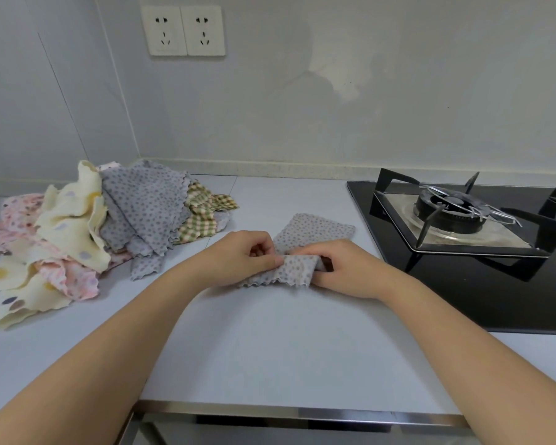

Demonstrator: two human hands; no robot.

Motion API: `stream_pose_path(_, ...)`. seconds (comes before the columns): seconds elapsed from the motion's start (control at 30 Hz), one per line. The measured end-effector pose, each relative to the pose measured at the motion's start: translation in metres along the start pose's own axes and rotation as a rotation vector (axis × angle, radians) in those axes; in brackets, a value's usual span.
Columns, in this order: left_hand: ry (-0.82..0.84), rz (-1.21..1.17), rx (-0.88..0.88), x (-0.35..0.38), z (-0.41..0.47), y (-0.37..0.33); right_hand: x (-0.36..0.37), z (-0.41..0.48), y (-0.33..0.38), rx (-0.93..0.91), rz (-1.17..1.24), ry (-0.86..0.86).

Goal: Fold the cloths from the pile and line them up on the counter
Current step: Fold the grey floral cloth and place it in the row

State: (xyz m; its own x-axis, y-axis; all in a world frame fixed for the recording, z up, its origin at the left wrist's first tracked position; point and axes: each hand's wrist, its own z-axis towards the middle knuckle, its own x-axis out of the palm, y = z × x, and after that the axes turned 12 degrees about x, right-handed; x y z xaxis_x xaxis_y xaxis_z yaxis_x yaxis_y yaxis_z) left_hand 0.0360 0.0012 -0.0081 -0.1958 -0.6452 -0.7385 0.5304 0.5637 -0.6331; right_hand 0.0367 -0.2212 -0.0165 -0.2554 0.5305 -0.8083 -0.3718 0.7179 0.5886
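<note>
Hands meet over a grey dotted cloth with scalloped edges (297, 252) on the pale grey counter (270, 342); left hand (247, 255) pinches its near fold between thumb and curled fingers; right hand (347, 268) grips the same fold from the other side; loose pile of cream, pink, grey and checked cloths (87, 232) lies well left; black gas hob (469, 226) sits right.
</note>
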Motion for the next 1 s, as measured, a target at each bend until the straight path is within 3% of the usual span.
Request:
stream_pose_path(0.1,-0.01,-0.134,-0.025,-0.004,-0.002,-0.006,-0.002,0.0,-0.003,0.013,-0.045,0.03)
stream_pose_path(0.2,-0.034,-0.201,-0.044,-0.005,-0.005,-0.009,-0.005,0.003,-0.006,-0.015,-0.157,-0.091)
stream_pose_path(0.33,-0.135,0.003,0.072,-0.005,-0.005,0.0,-0.008,0.004,-0.009,-0.029,-0.14,-0.135)
stream_pose_path(0.47,-0.044,0.278,0.192,-0.003,-0.006,0.012,-0.004,0.001,-0.003,-0.091,-0.138,-0.069)
stream_pose_path(0.57,-0.031,0.386,0.223,-0.003,-0.004,0.019,0.001,0.001,-0.001,-0.057,0.004,-0.048)
stream_pose_path(0.7,-0.051,0.444,0.262,-0.004,-0.005,0.03,-0.001,0.002,-0.003,0.02,0.334,-0.151)
stream_pose_path(0.87,-0.15,0.533,0.291,0.0,-0.003,0.022,-0.004,0.004,-0.002,0.031,0.483,-0.188)
stream_pose_path(1.0,-0.129,0.228,0.207,0.004,-0.005,0.02,-0.009,0.001,0.0,0.09,0.485,-0.158)
